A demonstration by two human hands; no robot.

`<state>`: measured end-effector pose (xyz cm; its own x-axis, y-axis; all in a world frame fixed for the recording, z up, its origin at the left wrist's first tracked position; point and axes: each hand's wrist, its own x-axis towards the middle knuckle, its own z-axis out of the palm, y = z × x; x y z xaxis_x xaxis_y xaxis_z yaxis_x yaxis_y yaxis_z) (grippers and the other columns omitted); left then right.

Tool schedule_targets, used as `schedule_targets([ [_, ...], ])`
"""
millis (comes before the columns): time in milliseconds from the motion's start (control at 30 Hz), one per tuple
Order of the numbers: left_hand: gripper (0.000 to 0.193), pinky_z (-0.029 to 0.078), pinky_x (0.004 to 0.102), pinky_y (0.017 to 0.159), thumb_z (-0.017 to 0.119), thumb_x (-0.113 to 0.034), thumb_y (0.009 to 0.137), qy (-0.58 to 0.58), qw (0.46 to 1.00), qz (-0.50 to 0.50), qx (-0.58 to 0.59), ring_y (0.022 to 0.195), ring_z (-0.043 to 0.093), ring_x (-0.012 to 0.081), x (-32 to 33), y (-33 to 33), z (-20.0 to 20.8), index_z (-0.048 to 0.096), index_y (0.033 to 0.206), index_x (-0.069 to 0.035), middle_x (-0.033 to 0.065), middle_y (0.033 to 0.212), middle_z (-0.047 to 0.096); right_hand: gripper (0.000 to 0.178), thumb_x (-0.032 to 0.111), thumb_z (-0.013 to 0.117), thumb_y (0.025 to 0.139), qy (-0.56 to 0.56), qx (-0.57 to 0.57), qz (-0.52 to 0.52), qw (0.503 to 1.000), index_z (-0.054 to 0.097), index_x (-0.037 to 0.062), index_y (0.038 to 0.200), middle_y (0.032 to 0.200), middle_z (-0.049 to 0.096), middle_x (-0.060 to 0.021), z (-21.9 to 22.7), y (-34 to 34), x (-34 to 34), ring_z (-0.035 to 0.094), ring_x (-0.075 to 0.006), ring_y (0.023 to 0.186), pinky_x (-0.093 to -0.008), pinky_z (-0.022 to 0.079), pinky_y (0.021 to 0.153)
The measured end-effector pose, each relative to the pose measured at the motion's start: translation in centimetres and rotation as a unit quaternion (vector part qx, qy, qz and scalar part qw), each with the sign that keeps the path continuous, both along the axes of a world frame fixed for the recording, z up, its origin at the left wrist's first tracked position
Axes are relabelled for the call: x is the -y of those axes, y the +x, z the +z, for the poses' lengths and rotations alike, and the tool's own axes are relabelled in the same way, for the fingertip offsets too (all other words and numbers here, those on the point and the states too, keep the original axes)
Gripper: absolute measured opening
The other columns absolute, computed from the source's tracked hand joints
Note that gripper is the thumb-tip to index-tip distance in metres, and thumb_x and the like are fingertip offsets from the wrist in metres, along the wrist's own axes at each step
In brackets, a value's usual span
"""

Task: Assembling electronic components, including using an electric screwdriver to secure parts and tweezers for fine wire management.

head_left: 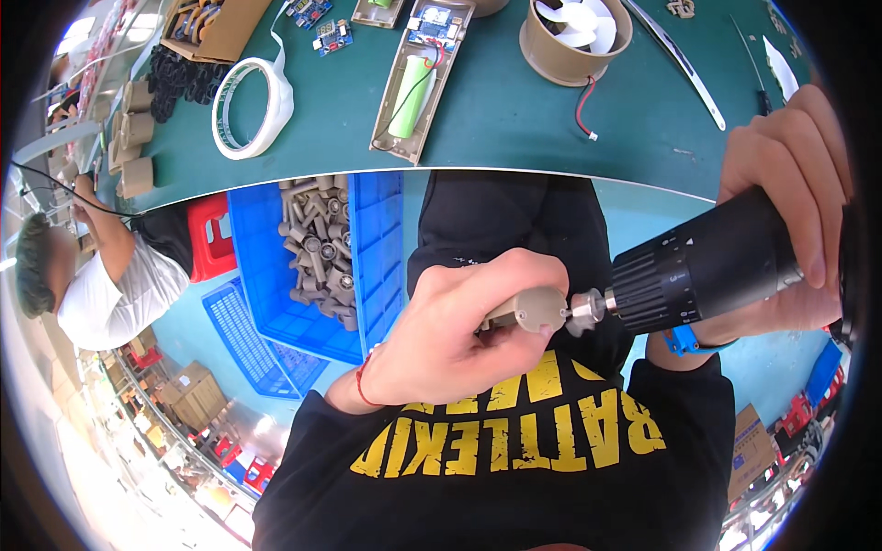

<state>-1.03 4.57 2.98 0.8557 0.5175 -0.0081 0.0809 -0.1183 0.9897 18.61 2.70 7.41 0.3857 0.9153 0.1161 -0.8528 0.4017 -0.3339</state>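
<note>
My left hand point(459, 335) is wrapped round a beige plastic housing point(540, 309), its rounded end showing with small screw holes. My right hand point(785, 170) grips a black power screwdriver point(707, 262) with a ringed collar, held level. The silvery, blurred tip point(586, 309) of the screwdriver meets the housing's end, or comes very close to it. Both hands are in front of my body, off the table's near edge. On the table lies an opened beige case half point(386, 129) with a green battery cell point(412, 96), wires and a blue circuit board point(435, 25).
A roll of white tape point(220, 119), a fan in a round beige housing point(542, 55), tweezers point(689, 69) and loose circuit boards point(331, 37) lie on the green table point(496, 129). Below left stands a blue crate point(377, 266) of beige parts. Another person point(129, 285) sits at left.
</note>
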Motion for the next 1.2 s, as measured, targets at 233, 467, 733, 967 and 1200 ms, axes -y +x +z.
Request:
schedule_targets([
  [233, 0.028, 0.049, 0.023, 0.058, 0.06, 0.003, 0.07, 0.035, 0.999, -0.017, -0.035, 0.062, 0.064, 0.0158, -0.4, -0.2, 0.3, 0.057, 0.098, 0.003, 0.0083, 0.081, 0.064, 0.025, 0.005, 0.058, 0.084, -0.005, 0.002, 0.002, 1.0, 0.04, 0.0023, 0.1, 0.065, 0.049, -0.0044, -0.2, 0.2, 0.0, 0.053, -0.0126, 0.053, -0.0234, 0.047, 0.057],
  [467, 0.028, 0.049, 0.0227, 0.059, 0.061, 0.002, 0.07, 0.039, 0.998, -0.018, -0.056, 0.062, 0.063, 0.0159, -0.5, -0.2, 0.2, 0.058, 0.098, 0.001, 0.0071, 0.08, 0.065, 0.024, 0.005, 0.058, 0.084, -0.006, 0.004, 0.007, 1.0, 0.04, 0.0025, 0.1, 0.064, 0.049, -0.0043, -0.2, 0.4, 0.1, 0.053, -0.0127, 0.053, -0.0235, 0.047, 0.057],
  [733, 0.028, 0.042, 0.02, 0.053, 0.064, 0.005, 0.071, -0.072, 0.994, 0.01, -0.078, 0.056, 0.057, 0.0072, -0.8, 0.0, 0.6, 0.058, 0.098, 0.0, 0.0026, 0.07, 0.063, 0.024, 0.004, 0.058, 0.084, 0.007, 0.013, 0.018, 1.0, 0.041, 0.0026, 0.099, 0.064, 0.049, -0.0042, -0.9, 1.8, 0.9, 0.053, -0.0127, 0.053, -0.0235, 0.047, 0.058],
  [967, 0.015, 0.041, 0.0177, 0.053, 0.071, -0.001, 0.076, -0.1, 0.991, 0.082, -0.011, 0.058, 0.054, 0.0019, -0.3, 0.7, 0.2, 0.064, 0.089, -0.002, -0.0002, 0.068, 0.063, 0.023, 0.004, 0.058, 0.083, 0.018, 0.02, 0.026, 0.999, 0.041, 0.0028, 0.098, 0.064, 0.049, -0.0041, -0.8, 1.9, 1.0, 0.053, -0.0128, 0.053, -0.0236, 0.047, 0.058],
  [1200, 0.015, 0.042, 0.0175, 0.053, 0.07, 0.007, 0.07, -0.054, 0.983, 0.173, -0.025, 0.058, 0.057, 0.0051, -0.3, 0.6, 1.1, 0.066, 0.082, 0.001, 0.0042, 0.069, 0.066, 0.023, 0.004, 0.058, 0.083, 0.021, 0.026, 0.023, 0.999, 0.041, 0.0029, 0.098, 0.064, 0.049, -0.0041, -1.1, 3.3, 2.3, 0.053, -0.0128, 0.053, -0.0236, 0.047, 0.058],
])
